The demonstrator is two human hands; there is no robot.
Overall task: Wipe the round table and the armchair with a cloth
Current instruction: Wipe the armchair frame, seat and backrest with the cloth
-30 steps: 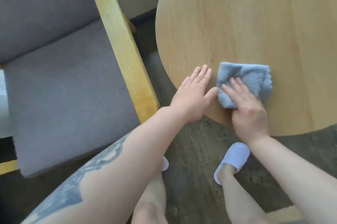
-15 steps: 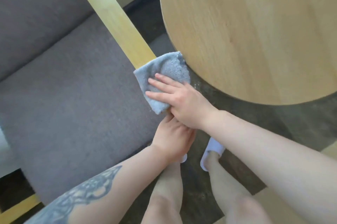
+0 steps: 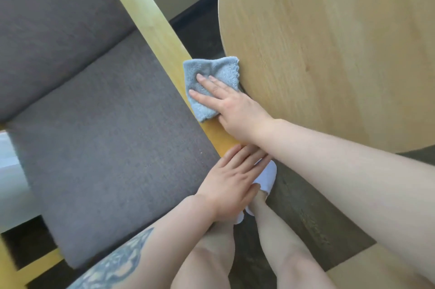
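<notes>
Right hand (image 3: 231,105), fingers flat, on blue cloth (image 3: 210,86) atop armchair's wooden armrest (image 3: 150,23); left hand (image 3: 231,178) flat beside.

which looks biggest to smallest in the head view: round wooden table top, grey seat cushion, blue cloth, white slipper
1-2. Round wooden table top and grey seat cushion: alike, both cropped, unranked.
3. Blue cloth.
4. White slipper, partly hidden.

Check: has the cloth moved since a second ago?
Yes. The cloth went from the round table onto the armchair's wooden armrest, under the right hand.
</notes>
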